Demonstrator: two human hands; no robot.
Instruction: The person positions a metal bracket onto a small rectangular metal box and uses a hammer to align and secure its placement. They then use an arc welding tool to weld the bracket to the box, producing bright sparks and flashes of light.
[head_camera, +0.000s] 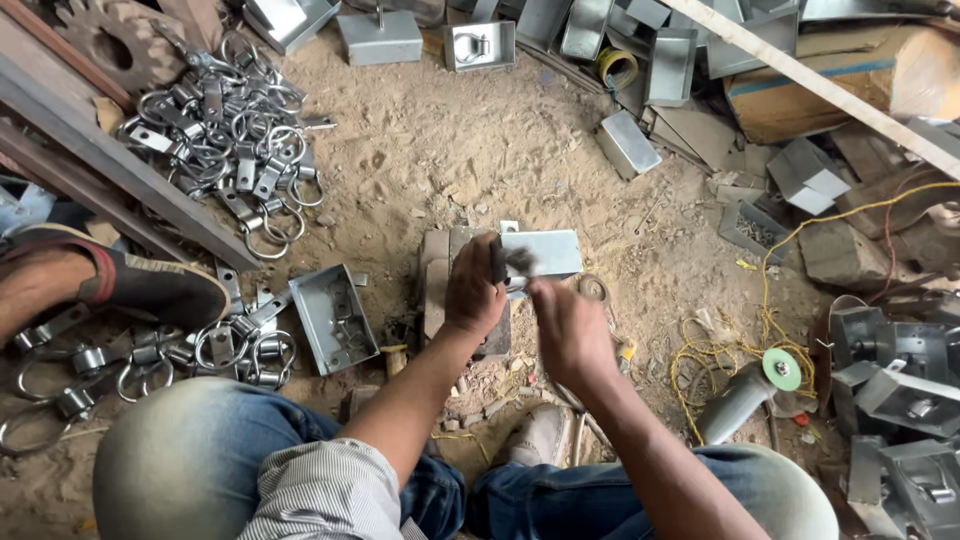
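We sit on sandy ground, knees (190, 450) in blue jeans at the bottom of the view. Our left hand (475, 290) closes around a dark tool or part at the edge of a flat metal box (540, 252), fingers wrapped tight. Our right hand (565, 330) sits just beside it, fingers curled narrow around something small; motion blur at the contact point hides what it is. The box rests on a stone block (437, 280) directly ahead of us, touching both hands.

Beside the left knee lies an open tray (333, 318) holding a few small fittings. Left of it, a scatter of ring clamps (235, 350) spreads toward a sandalled foot (110, 280) belonging to another person. To the right, an angle grinder (745, 395) with a green disc lies near a tangle of yellow wire (720, 340).

Farther out, a larger heap of clamps (230, 130) lies at upper left. More boxes (640, 45) are stacked along the top edge, and another group (900, 400) sits at far right.

We judge the work to be mid-run: one box is in hand. Whether the surrounding boxes are finished or waiting cannot be told.
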